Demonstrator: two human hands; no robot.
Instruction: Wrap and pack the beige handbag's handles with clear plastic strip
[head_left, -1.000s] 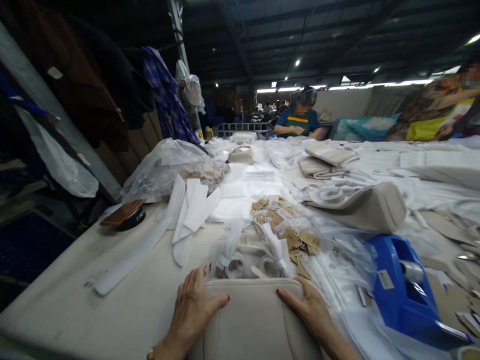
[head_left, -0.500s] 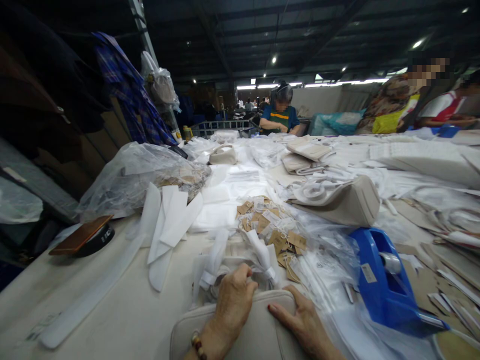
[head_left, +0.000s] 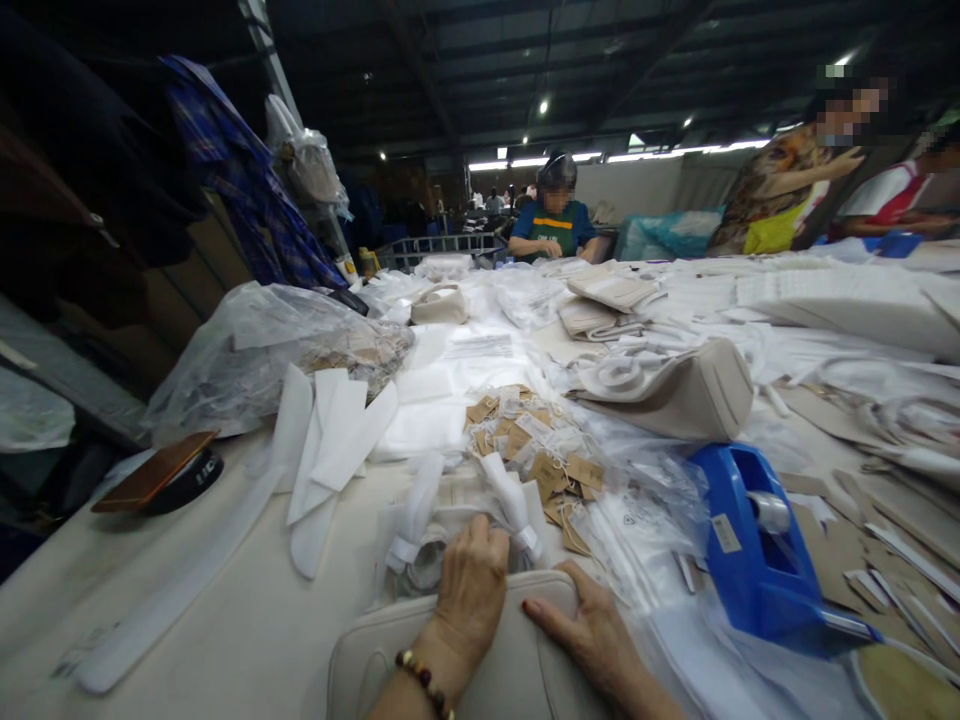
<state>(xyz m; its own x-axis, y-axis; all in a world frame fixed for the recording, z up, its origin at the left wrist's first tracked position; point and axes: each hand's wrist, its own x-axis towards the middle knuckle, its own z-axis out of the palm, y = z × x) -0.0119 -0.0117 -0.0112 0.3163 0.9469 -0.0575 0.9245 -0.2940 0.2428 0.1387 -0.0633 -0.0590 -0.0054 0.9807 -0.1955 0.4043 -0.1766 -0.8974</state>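
Note:
A cream leather bag (head_left: 390, 650) lies flat on the table right in front of me. My left hand (head_left: 471, 585) reaches over its top edge, fingers curled onto the white wrapped straps (head_left: 420, 540) just behind it. My right hand (head_left: 592, 630) rests flat on the bag's right top corner, fingers spread, beside clear plastic bags (head_left: 645, 520). A pile of brown paper tags (head_left: 540, 440) lies a little farther back.
A blue tape dispenser (head_left: 757, 550) stands at the right. A second cream bag (head_left: 682, 395) lies mid-table. White foam strips (head_left: 330, 440) and a full plastic sack (head_left: 277, 350) are at the left, a phone on a dark puck (head_left: 161, 470) near the left edge. Other people work at the far side.
My left hand has left the bag's left edge and moved right and forward onto the wrapped straps. The view has shifted right. My right hand stays on the bag's corner.

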